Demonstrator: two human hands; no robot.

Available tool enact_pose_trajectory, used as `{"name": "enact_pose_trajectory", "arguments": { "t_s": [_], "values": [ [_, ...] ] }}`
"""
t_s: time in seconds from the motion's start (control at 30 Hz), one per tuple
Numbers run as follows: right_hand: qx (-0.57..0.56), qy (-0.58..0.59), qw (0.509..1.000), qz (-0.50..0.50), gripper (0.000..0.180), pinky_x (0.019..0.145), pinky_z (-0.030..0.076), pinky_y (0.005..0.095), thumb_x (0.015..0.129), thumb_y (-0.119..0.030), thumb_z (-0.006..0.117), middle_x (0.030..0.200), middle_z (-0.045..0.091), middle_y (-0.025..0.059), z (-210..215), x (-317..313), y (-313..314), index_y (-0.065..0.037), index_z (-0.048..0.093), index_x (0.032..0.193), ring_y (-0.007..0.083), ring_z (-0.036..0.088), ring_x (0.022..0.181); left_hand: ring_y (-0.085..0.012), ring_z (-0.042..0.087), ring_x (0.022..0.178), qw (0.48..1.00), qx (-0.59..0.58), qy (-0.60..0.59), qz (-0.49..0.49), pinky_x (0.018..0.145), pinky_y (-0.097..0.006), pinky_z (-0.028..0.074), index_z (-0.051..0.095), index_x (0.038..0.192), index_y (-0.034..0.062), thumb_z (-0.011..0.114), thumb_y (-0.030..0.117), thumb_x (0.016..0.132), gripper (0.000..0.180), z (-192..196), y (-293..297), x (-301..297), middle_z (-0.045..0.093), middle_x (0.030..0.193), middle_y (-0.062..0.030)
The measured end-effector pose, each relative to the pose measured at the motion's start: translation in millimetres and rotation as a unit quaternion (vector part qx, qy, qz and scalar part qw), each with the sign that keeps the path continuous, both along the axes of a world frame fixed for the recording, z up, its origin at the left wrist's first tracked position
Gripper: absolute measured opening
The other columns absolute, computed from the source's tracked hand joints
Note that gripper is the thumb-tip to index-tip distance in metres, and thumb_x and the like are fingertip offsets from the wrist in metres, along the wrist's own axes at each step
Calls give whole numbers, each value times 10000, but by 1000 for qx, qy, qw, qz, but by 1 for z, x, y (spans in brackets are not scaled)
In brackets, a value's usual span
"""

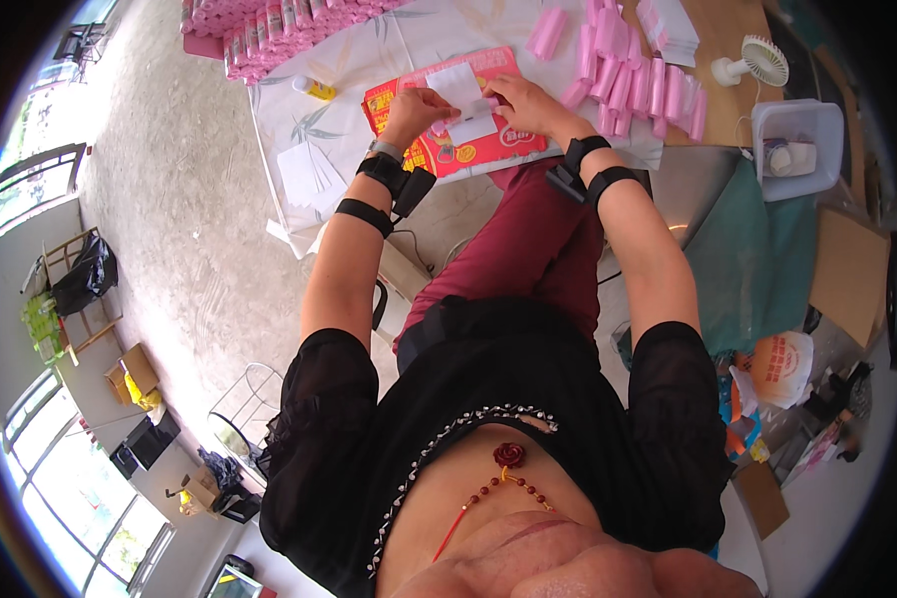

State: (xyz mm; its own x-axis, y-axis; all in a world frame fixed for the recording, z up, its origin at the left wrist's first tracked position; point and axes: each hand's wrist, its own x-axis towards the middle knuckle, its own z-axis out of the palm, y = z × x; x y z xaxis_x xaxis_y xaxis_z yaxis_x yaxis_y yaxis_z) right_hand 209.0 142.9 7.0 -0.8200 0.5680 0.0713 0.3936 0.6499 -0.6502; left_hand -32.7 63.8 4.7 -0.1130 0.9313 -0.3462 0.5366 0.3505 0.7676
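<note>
Pale concrete floor (189, 189) spreads toward ten o'clock from the middle of the head view, with a bright window (80, 488) at eight and a teal cloth (752, 264) at three. Straight up at twelve stands a table under a white tablecloth (344, 65) printed with leaves. On it lies a red printed sheet (478, 154) with yellow patches, and on that the white paper (455, 80), between the two hands.

Taking the white paper as the dial's centre, the left hand (416, 115) comes in from eight o'clock, thumb and fingertips drawn together over the paper; I cannot tell what, if anything, they pinch. At three o'clock the right hand (524, 105) curls its thumb and forefinger close to the paper's edge; whether they grip it I cannot tell either. Beyond that hand, also at three, lies a heap of pink rolls (623, 85). A yellow-and-white bottle (315, 88) lies at nine, loose white sheets (309, 174) fan out at eight, and a tall pile of pink packets (269, 40) rises at ten. Farther off, a small fan (764, 62) stands near three, with a translucent bin (817, 179) beyond it toward four.
</note>
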Motion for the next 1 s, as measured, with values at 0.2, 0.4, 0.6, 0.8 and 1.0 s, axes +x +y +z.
{"name": "enact_pose_trajectory", "arguments": {
  "t_s": [0.2, 0.4, 0.6, 0.8, 1.0],
  "values": [
    [-33, 76, 989, -121, 227, 750, 521, 413, 875, -223, 752, 908, 649, 160, -19, -21, -5, -32, 638, 916, 317, 653, 839, -170, 701, 662, 998, 9, 59, -21, 665, -325, 554, 806, 816, 74, 891, 365, 696, 326, -7, 7, -6, 742, 725, -72],
    [42, 130, 974, -179, 239, 766, 511, 461, 803, -192, 795, 816, 663, 152, -29, -37, -15, -39, 615, 837, 363, 647, 862, -238, 721, 692, 996, 17, 93, 6, 686, -367, 558, 785, 793, 66, 899, 359, 666, 339, 4, -1, -5, 732, 713, -99],
    [72, 108, 972, -194, 232, 785, 504, 464, 802, -203, 781, 873, 666, 138, -31, -24, -15, -54, 615, 862, 356, 640, 903, -366, 602, 1098, 927, 273, 253, -53, 946, -442, 497, 681, 1150, 28, 715, 28, 808, 344, 28, -36, 69, 672, 1117, -155],
    [38, 115, 973, -195, 208, 815, 489, 480, 806, -211, 757, 895, 650, 164, -27, -25, -15, -64, 626, 873, 372, 630, 926, -349, 557, 1172, 903, 293, 306, -71, 1026, -433, 466, 573, 1321, 6, 569, -55, 781, 543, 18, -54, 92, 620, 1217, -148],
    [25, 112, 970, -215, 222, 832, 486, 474, 830, -215, 757, 906, 654, 134, -21, -26, -28, -71, 642, 954, 360, 631, 933, -347, 586, 1153, 877, 341, 336, -47, 997, -435, 497, 608, 1275, 34, 586, -53, 776, 507, 1, -58, 89, 646, 1214, -134]
  ]
}}
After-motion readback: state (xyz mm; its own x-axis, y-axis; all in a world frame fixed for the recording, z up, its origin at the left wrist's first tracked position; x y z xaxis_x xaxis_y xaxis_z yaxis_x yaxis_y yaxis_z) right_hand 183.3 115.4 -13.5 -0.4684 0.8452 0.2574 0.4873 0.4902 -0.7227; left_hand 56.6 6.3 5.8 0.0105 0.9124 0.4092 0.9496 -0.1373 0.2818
